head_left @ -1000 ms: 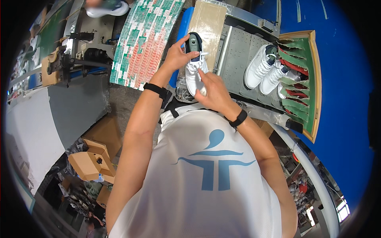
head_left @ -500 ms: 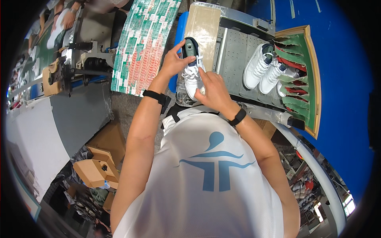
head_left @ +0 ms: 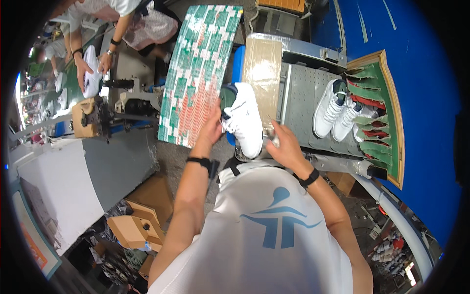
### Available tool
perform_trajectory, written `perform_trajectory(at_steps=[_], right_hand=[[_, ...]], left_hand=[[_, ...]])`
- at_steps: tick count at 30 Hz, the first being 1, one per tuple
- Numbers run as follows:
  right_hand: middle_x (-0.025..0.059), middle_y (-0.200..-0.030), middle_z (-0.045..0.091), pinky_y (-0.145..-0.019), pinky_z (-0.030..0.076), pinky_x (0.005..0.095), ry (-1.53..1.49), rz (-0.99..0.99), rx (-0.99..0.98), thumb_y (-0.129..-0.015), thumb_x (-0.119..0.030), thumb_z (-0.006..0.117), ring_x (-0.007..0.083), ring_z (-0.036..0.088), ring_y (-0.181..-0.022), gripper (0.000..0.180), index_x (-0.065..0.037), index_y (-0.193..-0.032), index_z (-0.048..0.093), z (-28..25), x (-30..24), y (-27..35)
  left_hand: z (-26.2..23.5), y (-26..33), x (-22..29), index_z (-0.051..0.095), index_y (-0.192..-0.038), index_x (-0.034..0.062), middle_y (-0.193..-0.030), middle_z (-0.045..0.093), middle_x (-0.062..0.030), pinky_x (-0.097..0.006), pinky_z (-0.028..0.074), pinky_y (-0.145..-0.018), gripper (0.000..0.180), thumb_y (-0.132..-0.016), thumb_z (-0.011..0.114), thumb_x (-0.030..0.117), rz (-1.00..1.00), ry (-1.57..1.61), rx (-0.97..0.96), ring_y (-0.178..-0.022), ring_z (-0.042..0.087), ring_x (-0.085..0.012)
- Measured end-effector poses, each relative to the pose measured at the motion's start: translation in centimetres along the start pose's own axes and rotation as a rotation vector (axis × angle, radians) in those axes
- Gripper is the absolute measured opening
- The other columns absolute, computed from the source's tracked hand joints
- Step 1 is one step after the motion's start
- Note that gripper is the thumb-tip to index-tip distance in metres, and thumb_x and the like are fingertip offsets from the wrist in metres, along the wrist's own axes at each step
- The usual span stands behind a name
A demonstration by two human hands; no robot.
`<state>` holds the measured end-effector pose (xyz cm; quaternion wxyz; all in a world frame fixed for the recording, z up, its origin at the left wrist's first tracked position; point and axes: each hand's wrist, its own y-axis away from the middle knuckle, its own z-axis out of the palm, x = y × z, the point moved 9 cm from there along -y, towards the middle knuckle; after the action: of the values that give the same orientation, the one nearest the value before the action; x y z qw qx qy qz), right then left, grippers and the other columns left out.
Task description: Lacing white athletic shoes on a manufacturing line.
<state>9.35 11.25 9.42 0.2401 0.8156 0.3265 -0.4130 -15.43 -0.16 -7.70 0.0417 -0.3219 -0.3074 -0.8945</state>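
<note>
A white sneaker (head_left: 249,125) with a dark green lining and a small dark mark on its side is tilted over, side panel up, toe toward my body. My left hand (head_left: 211,126) grips it from the left by the laces and collar, fingers partly hidden behind the shoe. Just right of the toe is my right hand (head_left: 288,149), off the shoe, with its fingers curled and the index finger pointing forward. Something small and pale shows between its thumb and fingers, too blurred to name. A taped cardboard sheet (head_left: 263,63) lies beyond the shoe.
Finished-looking white sneakers (head_left: 328,115) stand on a grey slatted conveyor (head_left: 301,88), by a wood-framed opening with torn green and red flaps (head_left: 374,98). A green, white and red patterned board (head_left: 196,73) is at left. Another person's hands (head_left: 83,68) hold a white shoe (head_left: 91,73) farther left.
The sneaker has been turned from sole-down onto its side, and my left hand has shifted lower along it. My right hand has come away from the laces to the right. The view has shifted.
</note>
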Motion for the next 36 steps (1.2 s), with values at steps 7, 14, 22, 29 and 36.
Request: perform_trajectory(at_steps=[7,14,22,29,36], right_hand=[[0.0239,-0.107,0.070,-0.093,0.055,0.0472,0.021,0.207,-0.100,-0.088,-0.025,0.076,0.0409,0.068,-0.103,0.073,0.012,-0.149,0.057,0.8,6.4,5.6],[0.0273,-0.111,0.071,-0.098,0.055,0.0483,0.103,0.376,0.017,-0.088,-0.026,0.075,0.0427,0.069,-0.107,0.073,0.014,-0.147,0.058,-0.3,10.5,9.3],[0.0307,-0.124,0.070,-0.105,0.053,0.0509,-0.020,0.576,0.107,-0.090,-0.032,0.076,0.0474,0.067,-0.117,0.076,0.011,-0.149,0.056,-0.3,12.6,15.0],[0.0207,-0.116,0.070,-0.099,0.055,0.0455,0.045,0.636,0.200,-0.090,-0.025,0.078,0.0382,0.069,-0.110,0.075,0.007,-0.154,0.055,-0.3,13.0,19.4],[0.0206,-0.111,0.070,-0.096,0.055,0.0488,-0.079,0.741,0.413,-0.086,-0.024,0.080,0.0395,0.068,-0.105,0.073,0.008,-0.149,0.058,-1.5,13.6,25.0]], left_hand=[[2.1,0.1,0.0,0.061,-0.149,0.0021,-0.136,0.074,-0.0089,-0.040,0.060,-0.102,0.062,-0.095,0.086,0.018,-0.037,-0.377,0.217,-0.119,0.072,-0.0210],[-2.9,-11.6,16.4,0.065,-0.142,-0.0009,-0.114,0.079,-0.0097,-0.037,0.061,-0.085,0.082,-0.071,0.099,0.020,0.145,-1.410,0.284,-0.094,0.074,-0.0198],[10.2,-16.3,11.2,0.064,-0.140,-0.0020,-0.130,0.070,-0.0275,-0.050,0.052,-0.110,0.074,-0.070,0.084,0.013,0.861,-1.886,0.281,-0.125,0.066,-0.0451],[35.8,-15.2,-22.9,0.035,-0.163,-0.0085,-0.159,0.052,-0.0327,-0.043,0.037,-0.128,0.119,-0.075,0.099,0.039,0.349,-1.338,-0.300,-0.152,0.047,-0.0434],[36.2,-17.5,-23.7,0.034,-0.163,0.0035,-0.128,0.076,-0.0138,-0.040,0.058,-0.104,0.116,-0.071,0.101,0.025,0.190,-1.174,-0.152,-0.114,0.074,-0.0288]])
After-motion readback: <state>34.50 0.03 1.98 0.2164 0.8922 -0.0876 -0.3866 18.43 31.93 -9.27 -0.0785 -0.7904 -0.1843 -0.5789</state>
